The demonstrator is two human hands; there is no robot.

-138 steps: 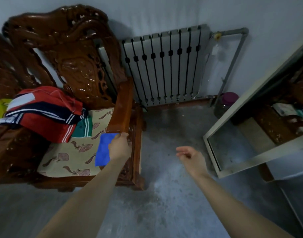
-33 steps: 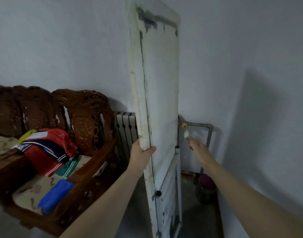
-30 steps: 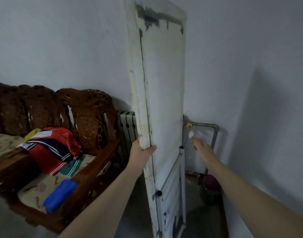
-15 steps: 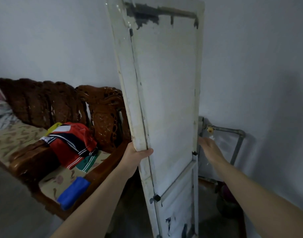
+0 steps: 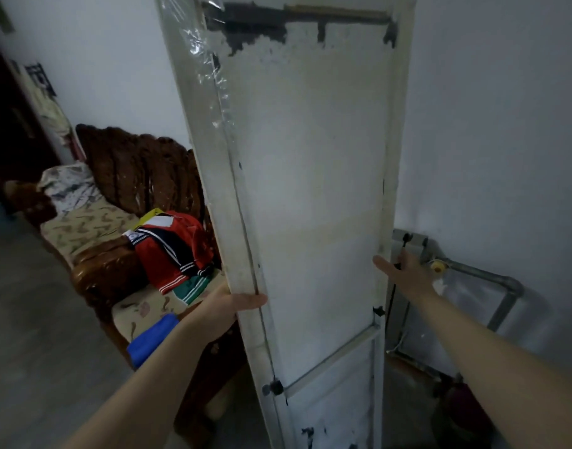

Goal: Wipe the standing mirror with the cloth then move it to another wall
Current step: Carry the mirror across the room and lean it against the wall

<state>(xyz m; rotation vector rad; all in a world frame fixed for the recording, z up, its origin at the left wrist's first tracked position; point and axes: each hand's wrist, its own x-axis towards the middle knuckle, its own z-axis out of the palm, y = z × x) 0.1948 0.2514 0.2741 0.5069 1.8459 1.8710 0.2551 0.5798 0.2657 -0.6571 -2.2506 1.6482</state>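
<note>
The tall standing mirror (image 5: 313, 196) fills the middle of the head view, upright with its scuffed white back panel toward me; the glass side is hidden. My left hand (image 5: 232, 306) grips its left frame edge at about waist height. My right hand (image 5: 404, 270) wraps around the right frame edge, fingers behind it. The blue cloth (image 5: 151, 338) lies on the front of the bench seat, left of my left forearm, in neither hand.
A carved dark wooden bench (image 5: 132, 176) with patterned cushions stands along the left wall, holding a red striped garment (image 5: 174, 251). A radiator and metal pipe (image 5: 492, 286) sit at the right wall behind the mirror. Bare grey floor (image 5: 35, 319) lies at the lower left.
The mirror has turned so more of its back faces me and has shifted rightward across the radiator. Both hands keep their grips on the frame edges. The view has swung left along the bench.
</note>
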